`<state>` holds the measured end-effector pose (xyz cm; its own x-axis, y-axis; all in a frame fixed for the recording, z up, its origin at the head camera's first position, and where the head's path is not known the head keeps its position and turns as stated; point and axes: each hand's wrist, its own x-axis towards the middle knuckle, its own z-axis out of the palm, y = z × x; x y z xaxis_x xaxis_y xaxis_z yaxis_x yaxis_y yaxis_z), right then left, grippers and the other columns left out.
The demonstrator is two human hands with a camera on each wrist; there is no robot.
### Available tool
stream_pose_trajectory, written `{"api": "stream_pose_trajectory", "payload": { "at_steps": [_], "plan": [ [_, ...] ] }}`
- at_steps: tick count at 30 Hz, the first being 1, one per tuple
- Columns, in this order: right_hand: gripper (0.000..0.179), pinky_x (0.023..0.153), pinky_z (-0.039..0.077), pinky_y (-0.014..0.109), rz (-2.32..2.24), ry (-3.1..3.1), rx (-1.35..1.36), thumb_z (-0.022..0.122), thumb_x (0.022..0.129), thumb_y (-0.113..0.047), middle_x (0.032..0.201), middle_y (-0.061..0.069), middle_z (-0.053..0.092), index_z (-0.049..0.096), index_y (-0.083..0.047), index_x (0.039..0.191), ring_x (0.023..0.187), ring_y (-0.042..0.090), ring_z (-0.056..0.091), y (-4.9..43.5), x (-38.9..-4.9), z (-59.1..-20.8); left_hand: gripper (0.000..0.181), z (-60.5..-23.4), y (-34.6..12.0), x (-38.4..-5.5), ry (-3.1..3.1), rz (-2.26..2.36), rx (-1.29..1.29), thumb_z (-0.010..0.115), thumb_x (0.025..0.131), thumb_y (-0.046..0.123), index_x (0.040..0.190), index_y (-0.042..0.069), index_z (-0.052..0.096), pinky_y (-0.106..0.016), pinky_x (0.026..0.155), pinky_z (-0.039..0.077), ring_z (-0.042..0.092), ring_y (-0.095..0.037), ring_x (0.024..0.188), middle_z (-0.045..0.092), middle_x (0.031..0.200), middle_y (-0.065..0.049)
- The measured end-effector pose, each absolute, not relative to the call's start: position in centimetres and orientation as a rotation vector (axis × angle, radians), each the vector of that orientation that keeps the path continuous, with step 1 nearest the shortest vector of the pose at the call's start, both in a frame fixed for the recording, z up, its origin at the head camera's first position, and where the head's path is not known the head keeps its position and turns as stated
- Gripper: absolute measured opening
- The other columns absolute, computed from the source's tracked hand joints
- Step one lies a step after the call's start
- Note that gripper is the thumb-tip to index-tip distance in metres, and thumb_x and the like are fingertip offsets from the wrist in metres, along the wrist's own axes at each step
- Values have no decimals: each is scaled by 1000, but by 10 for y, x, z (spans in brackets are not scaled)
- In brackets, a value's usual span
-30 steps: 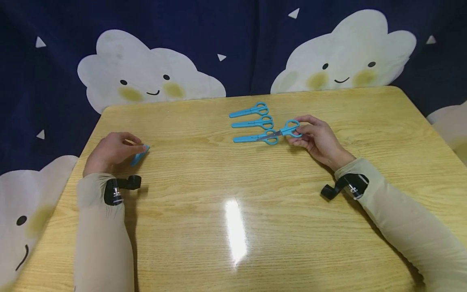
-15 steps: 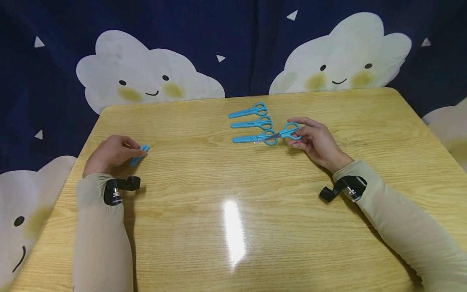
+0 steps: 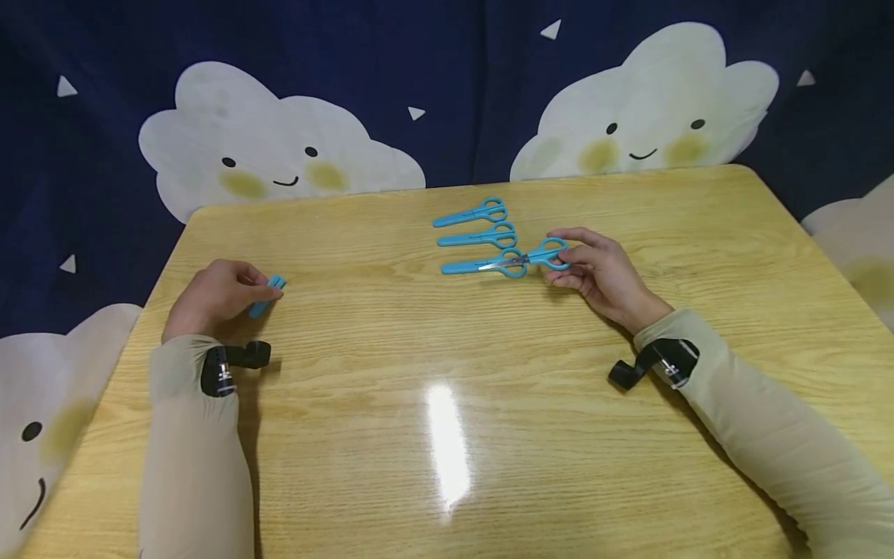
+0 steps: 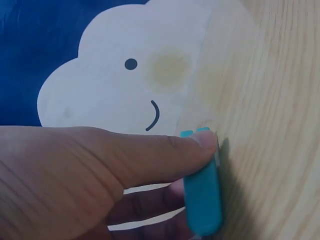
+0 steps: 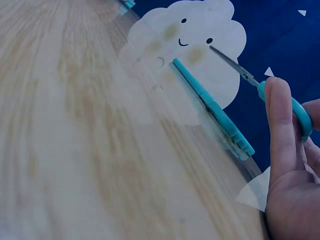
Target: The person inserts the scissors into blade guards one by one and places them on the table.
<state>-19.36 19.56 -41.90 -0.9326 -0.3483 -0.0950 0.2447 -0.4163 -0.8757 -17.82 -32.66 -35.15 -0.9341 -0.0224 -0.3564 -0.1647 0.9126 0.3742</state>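
Note:
My left hand, at the left of the table in the head view, pinches a blue scissors sheath between thumb and fingers. In the left wrist view the thumb lies across the upper end of this sheath. Over the right part of the table, my right hand holds a pair of blue-handled scissors by the finger loops. Their metal blades are bare, nearly closed, and point left. In the right wrist view these scissors are off the table, above the sheathed ones.
Three sheathed blue scissors, the back pair, the middle pair and the front pair, lie in a column toward the back of the wooden table. A dark blue curtain with clouds hangs behind the table's far edge.
The sheath in my left hand has turned slightly, so its upper end shows more. My right hand has shifted a little left and down with the scissors. The head view has shifted slightly.

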Motion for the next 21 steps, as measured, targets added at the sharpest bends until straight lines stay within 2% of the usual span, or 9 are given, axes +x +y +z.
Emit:
{"api": "stream_pose_trajectory", "payload": {
  "at_steps": [6, 12, 21],
  "plan": [
    [41, 64, 60, 25, -2400, 1480, -129, 56, 94, -1, 80, 9, 72, 48, 0, 135, 69, 21, 75, 195, -191, -420, 48, -349, -308, -183, 2796, 622, -62, 61, 91, 51, 109, 6, 64, -34, 75, 43, 57, -30, 97, 65, 113, -19],
    [36, 63, 60, 25, -2422, 1504, -119, 54, 95, 1, 80, 9, 73, 53, -2, 131, 68, 20, 75, 191, -190, -421, 42, -348, -276, -185, 2772, 786, 0, 60, 92, 51, 108, 12, 64, -30, 68, 43, 57, -25, 92, 63, 112, -13],
    [37, 62, 60, 25, -2426, 1486, -131, 55, 95, 0, 79, 9, 73, 51, -2, 131, 69, 21, 75, 193, -190, -421, 40, -353, -251, -186, 2744, 935, 38, 58, 93, 53, 112, 18, 63, -30, 73, 44, 58, -21, 97, 65, 110, -6]
  ]
}}
